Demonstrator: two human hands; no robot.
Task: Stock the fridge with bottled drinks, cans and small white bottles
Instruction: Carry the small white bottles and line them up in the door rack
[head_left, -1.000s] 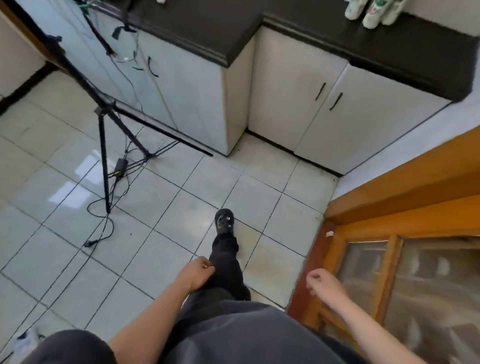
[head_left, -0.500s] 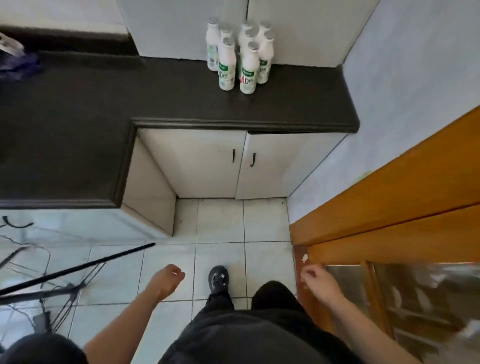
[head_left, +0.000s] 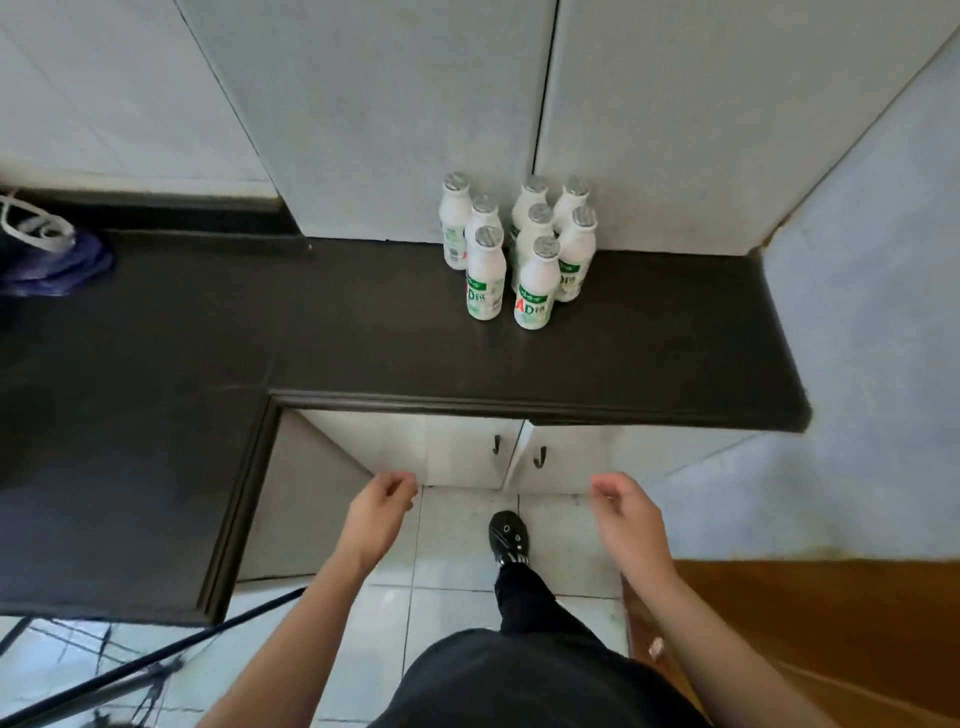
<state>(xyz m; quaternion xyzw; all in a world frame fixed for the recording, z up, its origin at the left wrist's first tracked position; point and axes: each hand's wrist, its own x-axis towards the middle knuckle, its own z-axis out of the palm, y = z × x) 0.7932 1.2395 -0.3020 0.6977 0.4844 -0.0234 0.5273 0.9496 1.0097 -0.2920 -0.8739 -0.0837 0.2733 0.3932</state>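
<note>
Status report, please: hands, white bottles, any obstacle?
Left hand, right hand: empty, fingers loosely curled, short of black countertop. Small white bottles upright, clustered on it by the wall. No obstacle seen between.

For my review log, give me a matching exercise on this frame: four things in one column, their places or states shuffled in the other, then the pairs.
Things:
1. small white bottles
2. blue bag
3. black shoe
4. left hand

Places or states:
A. on the tiled floor
B. far left on the dark counter
C. holds nothing, in front of the lower cabinet doors
D. standing clustered at the back of the counter

Pairs: 1-D, 2-B, 3-A, 4-C.
</note>
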